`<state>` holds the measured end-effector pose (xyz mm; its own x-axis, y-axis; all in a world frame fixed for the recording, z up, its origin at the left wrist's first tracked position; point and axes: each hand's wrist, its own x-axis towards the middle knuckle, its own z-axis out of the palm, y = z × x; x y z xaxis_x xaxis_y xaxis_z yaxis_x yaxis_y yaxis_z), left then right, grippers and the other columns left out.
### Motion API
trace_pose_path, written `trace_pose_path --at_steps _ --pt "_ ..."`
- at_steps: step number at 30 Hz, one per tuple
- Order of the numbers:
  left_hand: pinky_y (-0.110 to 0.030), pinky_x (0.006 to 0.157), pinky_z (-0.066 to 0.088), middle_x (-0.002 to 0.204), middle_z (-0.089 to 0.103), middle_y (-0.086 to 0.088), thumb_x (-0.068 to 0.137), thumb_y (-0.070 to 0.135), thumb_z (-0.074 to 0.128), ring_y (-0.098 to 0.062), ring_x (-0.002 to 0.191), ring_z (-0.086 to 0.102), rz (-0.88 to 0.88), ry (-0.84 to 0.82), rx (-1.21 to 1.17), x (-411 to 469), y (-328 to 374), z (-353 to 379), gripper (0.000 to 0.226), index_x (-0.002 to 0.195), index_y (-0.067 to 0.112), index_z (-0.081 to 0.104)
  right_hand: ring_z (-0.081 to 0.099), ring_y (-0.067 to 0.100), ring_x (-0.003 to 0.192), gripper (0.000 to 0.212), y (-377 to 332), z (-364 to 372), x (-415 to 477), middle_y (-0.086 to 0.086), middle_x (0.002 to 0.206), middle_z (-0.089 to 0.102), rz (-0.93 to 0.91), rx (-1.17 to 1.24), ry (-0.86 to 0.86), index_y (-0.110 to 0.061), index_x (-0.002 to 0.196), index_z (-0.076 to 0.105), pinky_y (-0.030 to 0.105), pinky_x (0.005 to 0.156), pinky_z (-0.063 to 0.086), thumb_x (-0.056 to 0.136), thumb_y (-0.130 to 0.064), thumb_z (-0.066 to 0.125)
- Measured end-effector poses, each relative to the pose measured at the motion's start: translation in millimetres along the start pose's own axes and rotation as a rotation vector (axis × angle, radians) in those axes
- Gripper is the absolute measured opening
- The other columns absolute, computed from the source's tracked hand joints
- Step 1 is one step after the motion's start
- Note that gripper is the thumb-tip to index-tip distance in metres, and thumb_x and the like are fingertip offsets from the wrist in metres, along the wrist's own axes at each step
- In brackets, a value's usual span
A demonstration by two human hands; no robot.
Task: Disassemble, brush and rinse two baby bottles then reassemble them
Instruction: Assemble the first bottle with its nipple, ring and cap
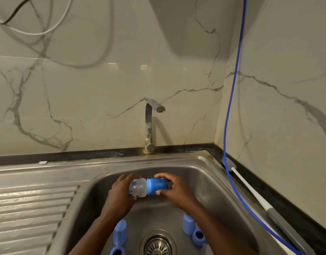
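caps [119, 232] lie by drain [158, 244]; left hand [119, 196] grips bottle [138, 188], right hand [175, 191] grips its lid [157, 185], above sink [224, 199].

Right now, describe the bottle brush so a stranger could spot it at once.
Start at the steel sink and look to the dark counter along its right rim. The bottle brush lies there, bristles toward the back corner. Unlike the blue hose beside it, it is straight, white and grey-gripped.

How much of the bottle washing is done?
Early on, it seems. Blue parts lie loose in the sink. The left hand holds a bottle, the right hand grips its blue cap. The brush lies untouched, the tap is dry: brushing, rinsing, reassembling remain.
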<state>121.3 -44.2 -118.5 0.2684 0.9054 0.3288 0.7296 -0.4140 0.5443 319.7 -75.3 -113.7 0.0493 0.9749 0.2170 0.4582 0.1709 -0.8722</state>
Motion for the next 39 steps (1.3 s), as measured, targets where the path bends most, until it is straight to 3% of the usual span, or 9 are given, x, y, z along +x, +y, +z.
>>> trace_pose_path --at_steps 8,13,18,24,28,30,33,35,39 --pt "-0.013 0.085 0.038 0.133 0.052 0.002 0.083 0.014 0.075 -0.012 0.119 0.052 0.010 -0.021 0.056 -0.2 5.8 -4.7 0.056 0.132 0.025 0.051 0.061 0.009 0.108 0.049 1.2 2.4 1.4 -0.005 0.120 0.063 0.028 -0.032 0.007 -0.024 0.120 0.063 0.024 0.093 0.053 0.077 -0.005 0.077" --pt "-0.013 0.086 0.037 0.135 0.051 0.002 0.084 0.014 0.074 -0.013 0.121 0.052 0.030 -0.015 0.075 -1.3 11.4 -7.6 0.058 0.136 0.023 0.049 0.060 0.005 0.102 0.048 -3.1 0.3 -1.3 -0.008 0.115 0.062 0.034 -0.027 0.005 -0.021 0.121 0.062 0.018 0.086 0.053 0.078 -0.005 0.076" --pt "-0.010 0.082 0.037 0.135 0.051 0.002 0.085 0.014 0.073 -0.012 0.121 0.052 0.046 -0.015 0.060 -2.9 12.0 -8.8 0.056 0.134 0.025 0.049 0.063 0.013 0.106 0.043 -4.5 2.7 -1.6 -0.003 0.119 0.063 0.049 0.033 0.020 -0.027 0.116 0.062 0.033 0.091 0.056 0.080 -0.009 0.076" --pt "-0.017 0.095 0.036 0.138 0.048 0.002 0.085 0.015 0.073 -0.014 0.127 0.048 0.028 0.017 0.058 -7.4 13.6 -3.8 0.061 0.139 0.023 0.046 0.061 0.011 0.105 0.042 -5.1 6.1 -3.8 -0.002 0.120 0.062 0.057 -0.061 0.026 -0.024 0.122 0.060 0.029 0.092 0.055 0.084 -0.016 0.074" --pt "-0.016 0.087 0.039 0.132 0.044 0.004 0.083 0.022 0.074 -0.009 0.115 0.048 0.021 -0.111 0.068 -6.4 7.8 5.3 0.061 0.134 0.027 0.042 0.057 0.011 0.111 0.048 -8.7 5.4 -5.5 -0.005 0.128 0.058 0.028 -0.199 -0.050 -0.025 0.129 0.056 0.029 0.095 0.053 0.085 -0.030 0.073" --pt "-0.019 0.088 0.041 0.131 0.047 0.003 0.082 0.028 0.075 -0.008 0.111 0.048 0.008 -0.115 0.097 -6.0 6.6 0.5 0.062 0.135 0.027 0.044 0.053 0.013 0.119 0.061 -15.2 7.8 -7.2 -0.011 0.130 0.049 0.049 -0.196 -0.107 -0.030 0.140 0.046 0.031 0.095 0.052 0.085 -0.048 0.067" --pt "-0.027 0.083 0.044 0.122 0.056 0.001 0.078 0.029 0.079 -0.014 0.104 0.055 0.081 0.269 -0.012 1.8 13.1 -25.5 0.059 0.131 0.023 0.054 0.057 0.010 0.114 0.065 -32.2 -2.9 -6.0 -0.016 0.122 0.057 -0.022 -0.159 0.147 -0.038 0.136 0.048 0.032 0.094 0.049 0.083 -0.074 0.046" --pt "-0.028 0.077 0.043 0.112 0.056 0.003 0.079 0.025 0.079 -0.014 0.093 0.055 0.091 0.464 -0.130 3.6 17.4 -38.4 0.053 0.127 0.018 0.056 0.060 0.007 0.104 0.049 -33.3 -16.7 -3.7 -0.015 0.111 0.065 -0.065 -0.098 0.418 -0.033 0.125 0.058 0.031 0.092 0.049 0.091 -0.065 0.043" --pt "-0.022 0.080 0.046 0.117 0.060 0.008 0.081 0.034 0.076 -0.008 0.098 0.058 0.082 0.063 0.146 -11.9 17.2 -20.5 0.050 0.126 0.028 0.057 0.063 0.013 0.095 0.040 -15.4 -22.0 -13.9 -0.008 0.099 0.066 0.019 -0.048 0.496 -0.026 0.118 0.060 0.032 0.082 0.053 0.097 -0.055 0.043"
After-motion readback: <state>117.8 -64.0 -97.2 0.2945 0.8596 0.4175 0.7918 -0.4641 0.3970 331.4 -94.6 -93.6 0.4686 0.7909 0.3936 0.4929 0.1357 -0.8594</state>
